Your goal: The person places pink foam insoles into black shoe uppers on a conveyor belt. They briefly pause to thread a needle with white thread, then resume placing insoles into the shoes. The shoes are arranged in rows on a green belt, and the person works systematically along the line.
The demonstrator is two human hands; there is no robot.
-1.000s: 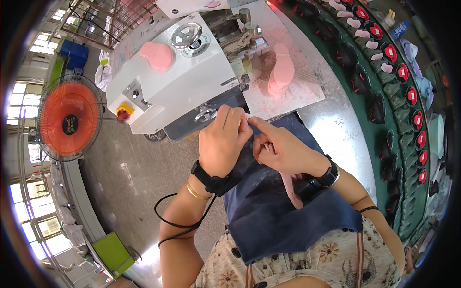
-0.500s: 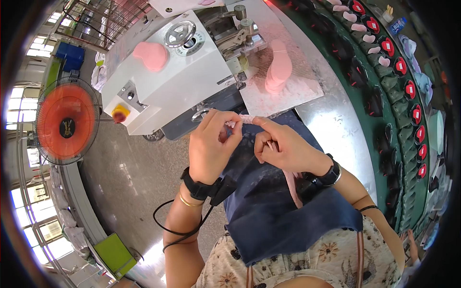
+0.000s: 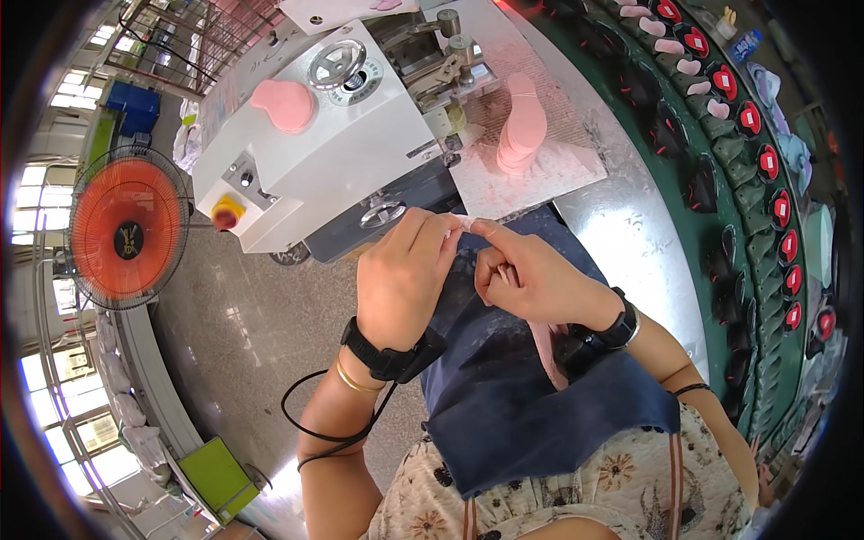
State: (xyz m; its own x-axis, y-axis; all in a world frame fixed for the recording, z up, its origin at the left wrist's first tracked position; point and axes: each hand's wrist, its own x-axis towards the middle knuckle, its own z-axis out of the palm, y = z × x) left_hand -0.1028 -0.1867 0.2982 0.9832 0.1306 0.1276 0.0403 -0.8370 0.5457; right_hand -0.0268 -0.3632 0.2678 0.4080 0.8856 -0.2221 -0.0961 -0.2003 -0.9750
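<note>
My left hand (image 3: 396,283) is closed, thumb and fingertips pinched on a small whitish-pink wrap (image 3: 464,221) at the tip of my right index finger. My right hand (image 3: 553,283) points that finger toward the left hand, its other fingers curled round a pink strip (image 3: 545,355). The strip's loose end hangs below the right hand over a dark blue apron (image 3: 504,396). Whether wrap and strip are one piece, I cannot tell. Beyond the hands, pink insole-shaped pieces (image 3: 522,126) lie stacked on a pink-dusted board (image 3: 567,175).
A white machine (image 3: 333,171) with a handwheel (image 3: 337,65) stands ahead, a pink piece (image 3: 286,104) on top. At right, a green conveyor (image 3: 670,193) carries dark shoe parts and red-and-black pieces. An orange fan (image 3: 126,225) stands at left.
My left fingers have drawn together and slid right, onto the right index fingertip, covering most of the wrap. The right hand stays nearly still. Pieces on the conveyor have shifted slightly.
</note>
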